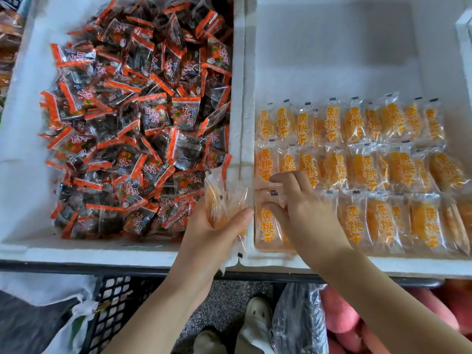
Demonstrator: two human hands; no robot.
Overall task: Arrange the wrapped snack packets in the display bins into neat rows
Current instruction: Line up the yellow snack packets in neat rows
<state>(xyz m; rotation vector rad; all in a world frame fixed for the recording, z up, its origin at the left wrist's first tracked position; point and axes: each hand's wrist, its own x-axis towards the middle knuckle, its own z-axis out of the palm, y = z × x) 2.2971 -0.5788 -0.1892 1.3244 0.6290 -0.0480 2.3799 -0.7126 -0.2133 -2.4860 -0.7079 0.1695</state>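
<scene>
White bin (332, 60): left hand (209, 235) grips packets (219, 200) (right hand (301, 208) touches rows (362, 169)).

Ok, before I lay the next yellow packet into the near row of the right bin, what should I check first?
1. Supply: left hand grips spare yellow packets: ok.
2. Whether right hand, at the left end of the near row, pinches a packet or only touches it: cannot tell.
3. Alignment of far row and middle row: ok.
4. Gap at that left end: cannot tell, the hand covers it.
5. Bare floor left in right bin: ok.
6. Rows among dark packets in left bin: not ok, jumbled heap.
</scene>
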